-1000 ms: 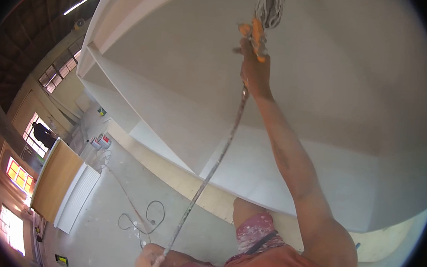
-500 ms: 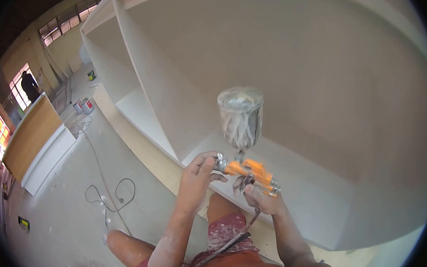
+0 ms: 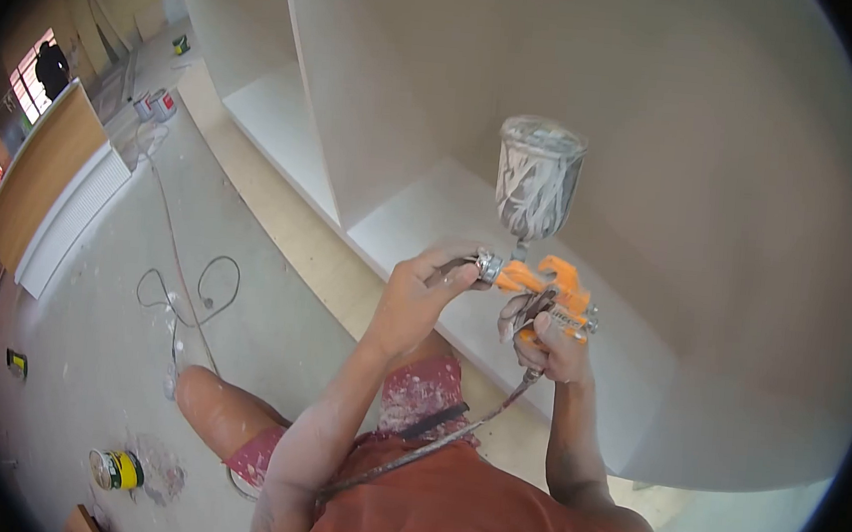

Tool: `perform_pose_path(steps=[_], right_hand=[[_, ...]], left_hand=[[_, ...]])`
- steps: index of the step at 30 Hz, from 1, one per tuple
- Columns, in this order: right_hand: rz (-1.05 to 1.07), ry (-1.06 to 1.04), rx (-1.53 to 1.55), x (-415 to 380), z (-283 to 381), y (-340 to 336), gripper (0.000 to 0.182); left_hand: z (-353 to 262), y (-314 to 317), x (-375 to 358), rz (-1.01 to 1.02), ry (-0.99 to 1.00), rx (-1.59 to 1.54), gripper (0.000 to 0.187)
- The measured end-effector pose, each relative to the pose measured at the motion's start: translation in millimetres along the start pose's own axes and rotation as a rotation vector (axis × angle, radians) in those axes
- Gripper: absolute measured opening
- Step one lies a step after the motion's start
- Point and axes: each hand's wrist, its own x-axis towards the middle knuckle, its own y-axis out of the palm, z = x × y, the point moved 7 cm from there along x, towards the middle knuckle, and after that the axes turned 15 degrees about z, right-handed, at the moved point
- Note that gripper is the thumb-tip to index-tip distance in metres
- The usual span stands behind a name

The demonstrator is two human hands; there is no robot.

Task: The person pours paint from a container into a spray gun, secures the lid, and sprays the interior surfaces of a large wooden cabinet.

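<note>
My right hand [image 3: 557, 351] is wrapped around the handle of an orange paint spray gun [image 3: 570, 282], fingers near its trigger. A paint-streaked cup [image 3: 539, 180] sits upright on top of the gun. My left hand [image 3: 424, 291] is closed at the gun's front end, its fingertips pinching the metal nozzle [image 3: 488, 265]. From the bottom of the handle a hose [image 3: 432, 447] runs down across my lap. Behind the gun stands a large white cabinet [image 3: 410, 215] with upright dividers; the gun is apart from its panels.
On the floor at left lie a looped cable [image 3: 214, 294] and a yellow-labelled can [image 3: 118, 470]. Two paint cans [image 3: 161, 105] stand farther back. A wood-and-white counter [image 3: 63, 177] is at far left, with a person in dark clothes [image 3: 52, 69] behind it.
My view has tilted downward, and the gun with both hands now appears higher and further right. My left hand's fingers have closed more around the nozzle.
</note>
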Motion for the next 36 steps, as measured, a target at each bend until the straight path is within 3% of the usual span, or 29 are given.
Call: perform_pose_path(steps=[1, 5, 9, 13, 20, 22, 25, 29, 36], right_hand=[[-0.013, -0.003, -0.053, 0, -4, -4, 0.061], [0.004, 0.008, -0.061, 3, -3, -3, 0.060], [0.004, 0.020, -0.029, 5, -6, -2, 0.058], [0.012, 0.005, 0.030, 8, -4, 1, 0.049], [0.032, -0.015, 0.080, 12, -8, 2, 0.056], [0.062, -0.027, 0.144, 13, -8, 5, 0.048], [0.023, -0.013, 0.102, 13, -12, 3, 0.057], [0.042, -0.017, 0.125, 13, -11, 4, 0.049], [0.040, -0.009, 0.098, 11, -11, 5, 0.054]], left_hand=[[-2, 1, 1, 0.013, 0.008, 0.007, 0.033], [-1, 4, 3, 0.048, 0.006, -0.137, 0.032], [0, -1, 3, 0.008, -0.029, -0.035, 0.034], [-3, -2, 2, 0.010, 0.079, -0.122, 0.041], [-7, 0, 4, 0.060, 0.224, -0.109, 0.050], [-7, -1, 4, 0.061, 0.226, -0.128, 0.051], [-4, -2, 5, 0.039, 0.217, -0.148, 0.054], [5, -8, 6, -0.016, 0.100, -0.099, 0.057], [0, -5, 5, 0.040, 0.154, -0.140, 0.058]])
